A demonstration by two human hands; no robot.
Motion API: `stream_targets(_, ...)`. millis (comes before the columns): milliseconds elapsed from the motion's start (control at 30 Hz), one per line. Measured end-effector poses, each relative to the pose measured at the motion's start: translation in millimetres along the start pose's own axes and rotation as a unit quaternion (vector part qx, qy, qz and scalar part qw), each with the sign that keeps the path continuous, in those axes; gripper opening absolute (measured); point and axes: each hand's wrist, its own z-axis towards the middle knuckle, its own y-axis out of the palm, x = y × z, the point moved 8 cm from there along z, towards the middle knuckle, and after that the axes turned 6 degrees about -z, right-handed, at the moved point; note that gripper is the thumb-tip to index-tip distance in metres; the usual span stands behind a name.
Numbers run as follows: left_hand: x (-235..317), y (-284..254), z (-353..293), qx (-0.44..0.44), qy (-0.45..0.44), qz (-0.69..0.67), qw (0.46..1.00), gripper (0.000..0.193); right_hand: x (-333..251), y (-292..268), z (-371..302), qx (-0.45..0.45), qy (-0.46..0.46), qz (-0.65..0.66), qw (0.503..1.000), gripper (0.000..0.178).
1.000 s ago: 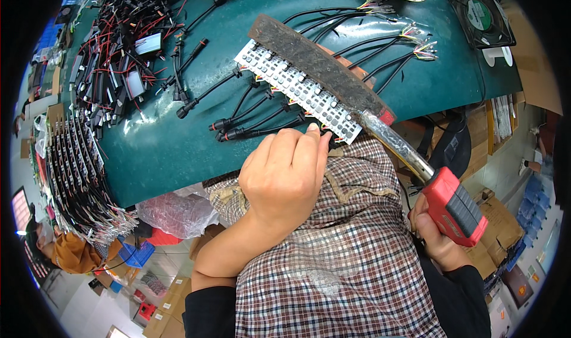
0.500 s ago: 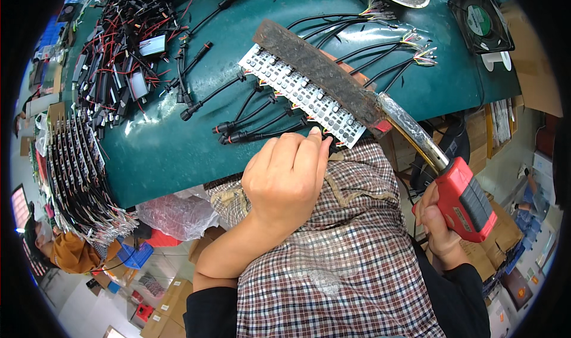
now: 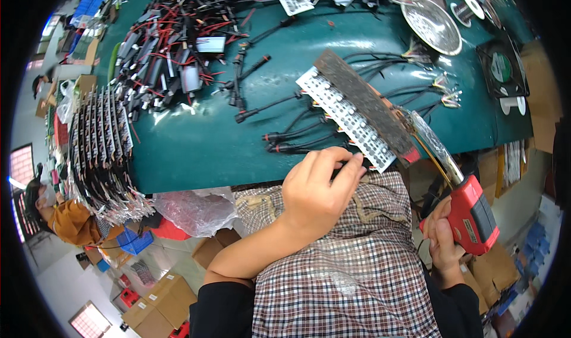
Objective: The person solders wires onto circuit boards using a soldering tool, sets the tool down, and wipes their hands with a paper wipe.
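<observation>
My right hand (image 3: 441, 234) grips a soldering gun (image 3: 473, 216) with a red and black handle. Its metal barrel points up and left to the near end of a dark, worn bar (image 3: 366, 106). Beneath that bar a white circuit board strip (image 3: 342, 115) sticks out, lined with small components. Fingertips of my left hand (image 3: 318, 186) are pinched at the strip's near end. A dark bit shows between them, but what they hold is mostly hidden. Several black cables (image 3: 306, 141) with red-ringed connectors run from the strip's left edge.
Loose black cables with red wires (image 3: 160, 58) are heaped at the far left. Wired strips (image 3: 101, 147) hang over the table's left edge. A metal dish (image 3: 431, 25), a black fan (image 3: 502, 67) and bare-ended cables (image 3: 437, 88) lie at the right. Clear plastic (image 3: 196, 210) hangs below the front edge.
The view has shifted, so the whole bench appears farther right and lower. My left fingertips are a little closer to the strip's near end. My right hand keeps its grip on the soldering gun.
</observation>
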Motion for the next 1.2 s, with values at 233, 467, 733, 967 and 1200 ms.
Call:
stream_targets(233,-44,-75,31,0.125,-0.012,0.128,0.984,0.014,-6,12,11,-0.024,-0.009,-0.011,1.000,0.021)
stream_targets(467,-133,-114,40,0.134,-0.139,0.252,0.948,0.030,-10,27,25,-0.014,-0.005,0.018,1.000,0.015)
stream_targets(733,-136,-74,61,0.061,-0.127,-0.080,0.987,0.029,-10,35,35,-0.078,0.002,0.023,0.997,0.014)
stream_targets(967,-142,-145,56,0.237,-0.153,0.292,0.914,0.029,-25,49,46,-0.036,-0.002,0.013,0.999,0.014)
stream_targets(1200,-168,-160,36,0.240,-0.214,0.255,0.912,0.037,-18,50,46,-0.056,-0.001,-0.013,0.998,0.015)
